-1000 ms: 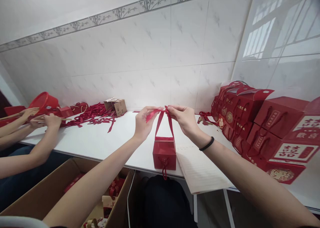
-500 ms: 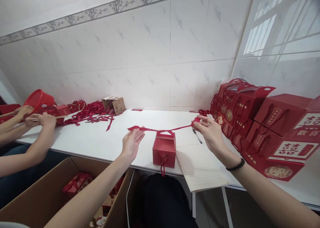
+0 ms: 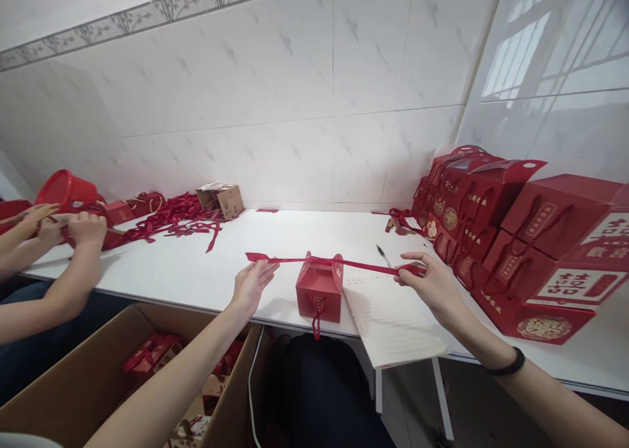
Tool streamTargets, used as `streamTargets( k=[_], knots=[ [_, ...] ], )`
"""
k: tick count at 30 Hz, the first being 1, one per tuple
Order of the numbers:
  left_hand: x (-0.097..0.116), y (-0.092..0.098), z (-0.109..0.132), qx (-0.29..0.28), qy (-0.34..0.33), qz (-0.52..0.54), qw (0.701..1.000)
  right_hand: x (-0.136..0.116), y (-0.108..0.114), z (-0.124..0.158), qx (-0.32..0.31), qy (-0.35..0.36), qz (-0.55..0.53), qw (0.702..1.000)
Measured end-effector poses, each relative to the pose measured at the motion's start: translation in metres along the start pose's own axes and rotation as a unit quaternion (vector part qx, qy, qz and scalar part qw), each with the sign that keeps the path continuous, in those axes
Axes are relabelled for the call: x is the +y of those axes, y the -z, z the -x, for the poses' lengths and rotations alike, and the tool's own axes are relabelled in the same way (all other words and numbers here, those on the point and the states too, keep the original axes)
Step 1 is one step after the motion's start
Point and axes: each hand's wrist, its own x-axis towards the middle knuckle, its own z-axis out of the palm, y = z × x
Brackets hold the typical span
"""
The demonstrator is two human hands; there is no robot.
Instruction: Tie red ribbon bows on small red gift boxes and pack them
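A small red gift box (image 3: 319, 292) stands upright near the table's front edge, a red rope handle hanging down its front. Across its top runs a red ribbon (image 3: 366, 265), stretched out to both sides and crossing at the box's top. My left hand (image 3: 249, 284) pinches one end of the ribbon between thumb and fingers, left of the box. To the right, my right hand (image 3: 426, 279) is closed on the other end. Below that ribbon half lie a pen (image 3: 384, 256) and an open lined notebook (image 3: 393, 323), which overhangs the table edge.
Stacked red gift boxes (image 3: 540, 251) line the right side. At left, a heap of red ribbons (image 3: 184, 212) lies beside a small cardboard box (image 3: 226, 201). A co-worker's hands (image 3: 73, 228) work near a red bucket (image 3: 66, 189). A large carton (image 3: 63, 386) stands below the table.
My right hand has moved right and slightly down, drawing out the ribbon, which is now straighter and tight across the box's top. My left hand has shifted slightly.
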Motion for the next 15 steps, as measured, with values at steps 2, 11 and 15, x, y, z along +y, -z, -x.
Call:
streamTargets(
  k=[2,11,15],
  knots=[
    [-0.001,0.006,-0.005,0.012,0.000,-0.012,1.000,0.005,0.005,0.000,0.008,-0.006,0.014,1.000],
    [-0.007,0.036,-0.016,0.048,0.019,-0.048,0.998,0.040,0.030,0.003,-0.006,-0.060,-0.007,0.998],
    [0.004,0.033,-0.017,0.031,0.008,-0.035,0.999,0.034,0.032,-0.003,0.014,-0.070,-0.052,0.996]
  ],
)
